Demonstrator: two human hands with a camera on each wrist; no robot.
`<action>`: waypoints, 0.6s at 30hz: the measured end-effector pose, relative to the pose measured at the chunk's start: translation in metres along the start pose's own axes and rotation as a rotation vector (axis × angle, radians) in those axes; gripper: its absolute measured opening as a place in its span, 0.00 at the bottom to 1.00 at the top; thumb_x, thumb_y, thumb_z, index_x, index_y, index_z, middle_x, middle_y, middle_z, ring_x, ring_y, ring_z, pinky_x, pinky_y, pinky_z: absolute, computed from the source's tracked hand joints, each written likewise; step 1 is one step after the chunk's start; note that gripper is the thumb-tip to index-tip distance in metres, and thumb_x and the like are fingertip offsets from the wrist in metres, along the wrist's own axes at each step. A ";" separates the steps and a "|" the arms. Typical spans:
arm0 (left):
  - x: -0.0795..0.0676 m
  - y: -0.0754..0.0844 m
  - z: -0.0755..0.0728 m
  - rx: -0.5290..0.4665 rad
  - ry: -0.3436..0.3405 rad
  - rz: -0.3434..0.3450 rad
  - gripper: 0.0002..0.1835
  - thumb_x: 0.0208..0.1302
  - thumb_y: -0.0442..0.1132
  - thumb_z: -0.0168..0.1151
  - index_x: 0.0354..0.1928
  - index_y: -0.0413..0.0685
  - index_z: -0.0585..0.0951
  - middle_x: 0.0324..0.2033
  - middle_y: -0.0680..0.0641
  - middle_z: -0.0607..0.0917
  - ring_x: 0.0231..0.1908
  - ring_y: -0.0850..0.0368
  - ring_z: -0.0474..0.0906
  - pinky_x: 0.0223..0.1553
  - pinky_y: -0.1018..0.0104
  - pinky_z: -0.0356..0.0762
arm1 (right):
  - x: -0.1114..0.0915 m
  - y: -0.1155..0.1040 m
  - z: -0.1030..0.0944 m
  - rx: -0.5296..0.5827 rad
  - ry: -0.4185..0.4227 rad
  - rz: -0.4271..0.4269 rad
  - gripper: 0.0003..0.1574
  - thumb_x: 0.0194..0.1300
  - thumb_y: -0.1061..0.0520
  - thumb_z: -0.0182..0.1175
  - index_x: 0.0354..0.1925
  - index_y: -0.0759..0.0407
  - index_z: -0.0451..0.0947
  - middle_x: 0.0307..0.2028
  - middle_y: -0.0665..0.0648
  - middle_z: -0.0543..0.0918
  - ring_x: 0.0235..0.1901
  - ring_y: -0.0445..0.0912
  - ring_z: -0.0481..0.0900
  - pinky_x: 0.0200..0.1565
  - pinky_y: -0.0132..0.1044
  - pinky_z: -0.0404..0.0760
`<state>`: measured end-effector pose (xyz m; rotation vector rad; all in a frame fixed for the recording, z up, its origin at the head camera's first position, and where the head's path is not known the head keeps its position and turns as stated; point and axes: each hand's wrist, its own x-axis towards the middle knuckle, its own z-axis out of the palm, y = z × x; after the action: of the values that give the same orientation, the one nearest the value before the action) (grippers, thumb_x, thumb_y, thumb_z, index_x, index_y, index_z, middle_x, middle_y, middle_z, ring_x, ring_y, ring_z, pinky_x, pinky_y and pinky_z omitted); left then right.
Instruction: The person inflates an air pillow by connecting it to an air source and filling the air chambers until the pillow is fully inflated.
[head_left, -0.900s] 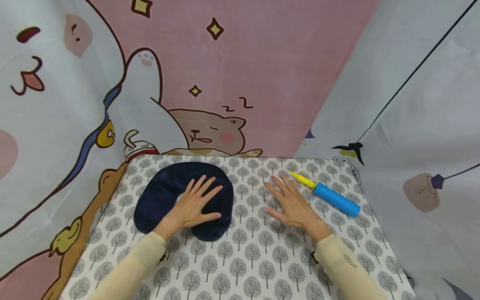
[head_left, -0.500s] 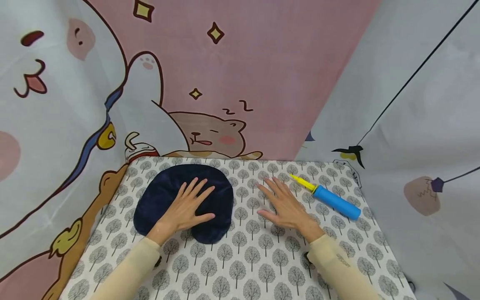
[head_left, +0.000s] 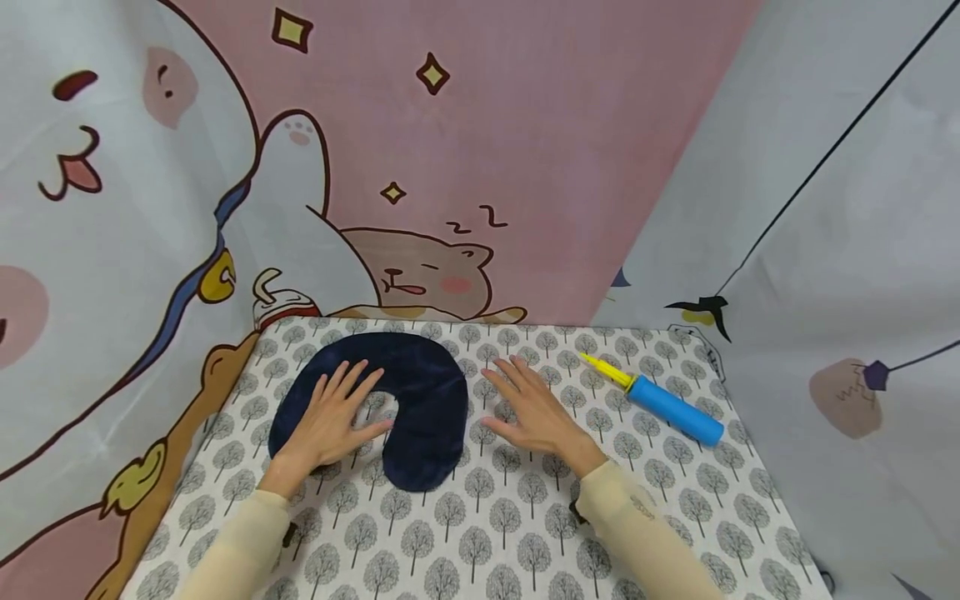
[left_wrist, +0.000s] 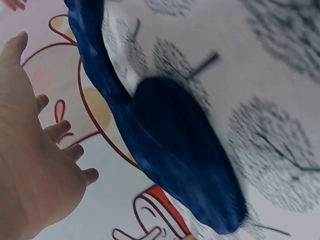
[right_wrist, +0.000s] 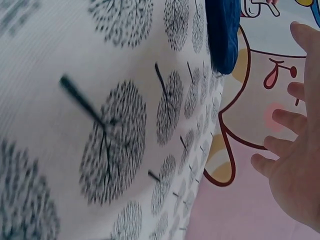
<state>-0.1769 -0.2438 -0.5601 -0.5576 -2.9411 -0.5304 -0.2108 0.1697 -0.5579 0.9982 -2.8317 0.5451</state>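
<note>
A dark navy, U-shaped plush neck pillow lies on the table, its opening toward me. Over its left arm hovers my left hand, fingers spread and holding nothing. The left wrist view shows that hand apart from the pillow. To the right of the pillow my right hand is spread above the tablecloth, also holding nothing. In the right wrist view the hand stands clear of the cloth. A hand pump with a blue barrel and yellow nozzle end lies right of my right hand.
The tablecloth is white with a grey tree print. Behind the table hangs a pink fabric backdrop with cartoon animals, and pale fabric walls close in at both sides.
Both hands have moved left. The left went from over the pillow's middle to its left arm; the right drew away from the pump toward the pillow. Pillow and pump lie as before.
</note>
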 end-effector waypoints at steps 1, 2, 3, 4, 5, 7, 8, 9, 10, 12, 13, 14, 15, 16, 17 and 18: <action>-0.002 -0.004 0.000 -0.002 0.000 -0.012 0.53 0.73 0.69 0.71 0.91 0.59 0.62 0.92 0.40 0.56 0.90 0.27 0.48 0.85 0.19 0.45 | 0.002 -0.001 0.003 0.002 -0.004 0.002 0.56 0.80 0.27 0.62 0.91 0.49 0.59 0.91 0.61 0.58 0.91 0.67 0.52 0.85 0.72 0.60; -0.005 -0.007 -0.001 -0.002 0.000 -0.023 0.53 0.73 0.69 0.71 0.91 0.58 0.63 0.91 0.40 0.57 0.90 0.26 0.48 0.85 0.19 0.45 | 0.005 -0.002 0.005 0.006 -0.011 0.005 0.56 0.80 0.27 0.61 0.91 0.49 0.59 0.91 0.61 0.58 0.91 0.67 0.52 0.85 0.72 0.61; -0.007 -0.011 -0.001 -0.003 -0.006 -0.036 0.53 0.73 0.69 0.71 0.91 0.59 0.62 0.91 0.40 0.57 0.90 0.26 0.48 0.85 0.19 0.45 | 0.007 -0.003 0.007 0.011 -0.018 0.007 0.56 0.80 0.26 0.61 0.91 0.49 0.59 0.91 0.61 0.57 0.91 0.67 0.52 0.85 0.72 0.61; -0.009 -0.014 -0.002 -0.003 -0.010 -0.050 0.53 0.73 0.70 0.71 0.91 0.59 0.62 0.91 0.39 0.57 0.90 0.26 0.48 0.85 0.20 0.45 | 0.009 -0.004 0.009 0.013 -0.026 0.010 0.56 0.81 0.26 0.60 0.91 0.49 0.58 0.91 0.62 0.57 0.91 0.67 0.52 0.86 0.72 0.60; -0.010 -0.018 -0.002 -0.004 -0.014 -0.060 0.53 0.73 0.70 0.70 0.91 0.58 0.62 0.91 0.38 0.57 0.89 0.25 0.48 0.85 0.19 0.45 | 0.011 -0.005 0.010 0.017 -0.035 0.018 0.56 0.81 0.25 0.59 0.91 0.50 0.58 0.91 0.61 0.57 0.91 0.67 0.52 0.86 0.71 0.59; -0.013 -0.025 -0.004 -0.001 -0.018 -0.081 0.53 0.74 0.70 0.69 0.91 0.58 0.61 0.91 0.37 0.57 0.89 0.25 0.48 0.85 0.19 0.46 | 0.015 -0.006 0.013 0.021 -0.044 0.027 0.56 0.81 0.25 0.58 0.91 0.50 0.57 0.91 0.61 0.57 0.91 0.66 0.52 0.87 0.70 0.59; -0.014 -0.029 -0.004 0.000 -0.018 -0.091 0.53 0.74 0.70 0.69 0.91 0.58 0.61 0.90 0.36 0.58 0.89 0.24 0.49 0.84 0.19 0.46 | 0.017 -0.006 0.014 0.030 -0.046 0.029 0.56 0.81 0.25 0.58 0.91 0.50 0.58 0.91 0.61 0.57 0.91 0.66 0.52 0.87 0.69 0.59; -0.015 -0.033 -0.004 -0.001 -0.014 -0.101 0.53 0.74 0.70 0.69 0.91 0.57 0.61 0.90 0.34 0.58 0.89 0.23 0.49 0.84 0.18 0.47 | 0.019 -0.007 0.015 0.039 -0.046 0.031 0.56 0.81 0.25 0.59 0.91 0.51 0.58 0.91 0.62 0.58 0.91 0.66 0.52 0.87 0.69 0.59; -0.017 -0.037 -0.004 -0.003 -0.011 -0.113 0.53 0.74 0.69 0.69 0.91 0.56 0.61 0.90 0.33 0.58 0.88 0.23 0.50 0.83 0.17 0.47 | 0.021 -0.007 0.017 0.049 -0.048 0.035 0.56 0.81 0.26 0.59 0.91 0.51 0.58 0.91 0.62 0.59 0.91 0.66 0.53 0.87 0.69 0.59; -0.019 -0.045 -0.005 -0.013 -0.004 -0.135 0.53 0.74 0.69 0.70 0.91 0.55 0.61 0.89 0.32 0.59 0.88 0.21 0.50 0.82 0.16 0.47 | 0.024 -0.007 0.020 0.067 -0.037 0.029 0.56 0.81 0.27 0.60 0.90 0.53 0.60 0.89 0.63 0.62 0.90 0.68 0.56 0.86 0.70 0.61; -0.020 -0.049 -0.005 -0.018 -0.003 -0.149 0.53 0.74 0.68 0.70 0.91 0.53 0.61 0.89 0.31 0.59 0.87 0.21 0.50 0.82 0.15 0.47 | 0.025 -0.007 0.022 0.071 -0.034 0.027 0.55 0.81 0.27 0.61 0.89 0.54 0.61 0.88 0.63 0.64 0.89 0.69 0.58 0.85 0.70 0.62; -0.021 -0.052 -0.006 -0.024 -0.003 -0.162 0.53 0.75 0.68 0.70 0.91 0.53 0.61 0.89 0.31 0.59 0.87 0.20 0.51 0.81 0.14 0.47 | 0.027 -0.007 0.023 0.079 -0.031 0.022 0.55 0.81 0.27 0.61 0.89 0.55 0.62 0.87 0.64 0.66 0.88 0.69 0.59 0.85 0.70 0.62; -0.022 -0.055 -0.007 -0.030 -0.003 -0.175 0.53 0.75 0.68 0.69 0.91 0.52 0.61 0.89 0.31 0.59 0.87 0.20 0.51 0.81 0.14 0.47 | 0.029 -0.006 0.025 0.075 -0.026 0.015 0.55 0.81 0.28 0.61 0.88 0.56 0.63 0.86 0.65 0.68 0.87 0.70 0.61 0.85 0.70 0.63; -0.023 -0.059 -0.009 -0.034 -0.007 -0.190 0.53 0.75 0.68 0.69 0.91 0.52 0.60 0.89 0.30 0.59 0.87 0.19 0.51 0.81 0.14 0.47 | 0.030 -0.006 0.027 0.072 -0.024 0.009 0.54 0.81 0.28 0.62 0.87 0.56 0.64 0.84 0.65 0.70 0.86 0.70 0.63 0.85 0.69 0.63; -0.024 -0.062 -0.010 -0.038 -0.009 -0.202 0.53 0.76 0.68 0.68 0.91 0.51 0.60 0.88 0.30 0.59 0.87 0.19 0.51 0.81 0.13 0.48 | 0.032 -0.006 0.028 0.064 -0.022 0.005 0.53 0.81 0.29 0.62 0.87 0.57 0.65 0.83 0.65 0.71 0.85 0.69 0.65 0.85 0.68 0.64; -0.026 -0.065 -0.011 -0.041 -0.011 -0.213 0.53 0.76 0.68 0.68 0.91 0.50 0.59 0.88 0.29 0.59 0.86 0.18 0.51 0.81 0.14 0.48 | 0.033 -0.006 0.029 0.060 -0.025 0.004 0.53 0.81 0.29 0.62 0.86 0.57 0.66 0.82 0.65 0.72 0.84 0.69 0.66 0.86 0.67 0.63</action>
<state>-0.1770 -0.3130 -0.5751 -0.2515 -3.0251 -0.6107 -0.2318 0.1351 -0.5763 1.0156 -2.8556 0.6257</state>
